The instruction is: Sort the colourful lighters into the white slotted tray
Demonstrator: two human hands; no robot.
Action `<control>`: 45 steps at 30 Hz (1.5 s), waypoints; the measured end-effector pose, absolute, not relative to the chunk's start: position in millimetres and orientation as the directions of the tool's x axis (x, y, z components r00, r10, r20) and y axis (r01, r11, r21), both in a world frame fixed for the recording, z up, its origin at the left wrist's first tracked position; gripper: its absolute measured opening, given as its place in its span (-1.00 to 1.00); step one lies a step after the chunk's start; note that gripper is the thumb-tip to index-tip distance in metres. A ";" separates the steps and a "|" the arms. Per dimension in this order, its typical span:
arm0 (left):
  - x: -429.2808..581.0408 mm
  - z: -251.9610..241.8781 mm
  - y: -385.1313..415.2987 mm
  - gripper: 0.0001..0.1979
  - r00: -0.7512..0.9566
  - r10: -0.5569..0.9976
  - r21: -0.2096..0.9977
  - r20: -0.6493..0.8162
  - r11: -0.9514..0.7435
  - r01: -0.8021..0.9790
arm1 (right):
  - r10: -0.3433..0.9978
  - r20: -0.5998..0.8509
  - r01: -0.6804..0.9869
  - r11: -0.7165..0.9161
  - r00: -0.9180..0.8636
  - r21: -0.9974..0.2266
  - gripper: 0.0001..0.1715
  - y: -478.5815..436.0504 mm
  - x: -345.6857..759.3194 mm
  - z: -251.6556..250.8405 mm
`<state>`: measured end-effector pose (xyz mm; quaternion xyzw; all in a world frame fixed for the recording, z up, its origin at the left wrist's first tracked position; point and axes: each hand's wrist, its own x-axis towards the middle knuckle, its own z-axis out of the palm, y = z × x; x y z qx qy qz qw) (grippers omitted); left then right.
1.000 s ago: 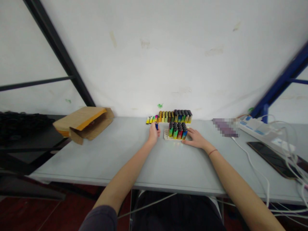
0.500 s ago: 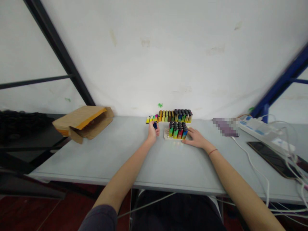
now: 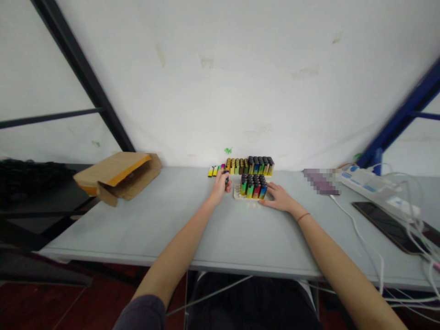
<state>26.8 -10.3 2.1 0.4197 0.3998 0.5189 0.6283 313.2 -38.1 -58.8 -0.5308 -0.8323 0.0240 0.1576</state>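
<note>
Lighter (image 3: 227, 177) in left hand (image 3: 218, 187) has moved nearer the white tray (image 3: 239, 196).

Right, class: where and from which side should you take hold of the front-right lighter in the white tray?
Probably by the coloured body of the front-right lighter, coming from the front right, near the right hand. It stands upright at the corner of the block, so its front and right faces look open, while the neighbouring lighters crowd its other sides.

left hand (image 3: 218, 187) | grips lighter (image 3: 227, 177) | right hand (image 3: 279, 198) | beside lighter tray (image 3: 240, 195)
</note>
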 end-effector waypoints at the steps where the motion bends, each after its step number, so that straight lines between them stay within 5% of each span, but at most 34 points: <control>1: 27.3 3.0 -11.8 -0.76 0.137 0.990 0.976 0.024 0.007 -0.219 | 0.889 0.238 0.874 0.439 -0.391 -0.207 -0.09 -38.3 313.4 -58.7; 7: 25.2 13.5 -20.3 -0.83 0.224 0.894 0.906 0.388 -0.415 0.085 | 0.885 0.251 0.870 0.445 -0.391 -0.213 -0.09 -38.5 313.3 -59.0; 17: 19.9 16.3 -24.3 -0.83 0.431 0.834 0.882 0.346 -0.446 0.154 | 0.890 0.243 0.877 0.436 -0.387 -0.202 -0.06 -40.0 311.4 -56.5; 34: 19.7 14.9 -24.5 -0.68 0.381 0.851 0.862 0.362 -0.460 0.210 | 0.887 0.238 0.870 0.445 -0.395 -0.214 -0.08 -40.0 311.6 -55.6; 38: -0.5 12.3 -7.8 -0.82 0.178 0.896 0.732 0.407 -0.437 0.523 | 0.889 0.234 0.870 0.443 -0.394 -0.217 -0.08 -40.9 311.0 -54.1; 41: -20.7 2.4 6.5 -0.59 0.040 0.923 0.531 0.382 -0.255 0.808 | 0.895 0.235 0.875 0.430 -0.380 -0.222 -0.09 -40.3 311.1 -55.1; 45: -32.9 -10.1 14.6 -0.46 -0.010 0.968 0.350 0.249 -0.081 0.933 | 0.896 0.237 0.877 0.426 -0.376 -0.221 -0.09 -39.5 312.0 -56.5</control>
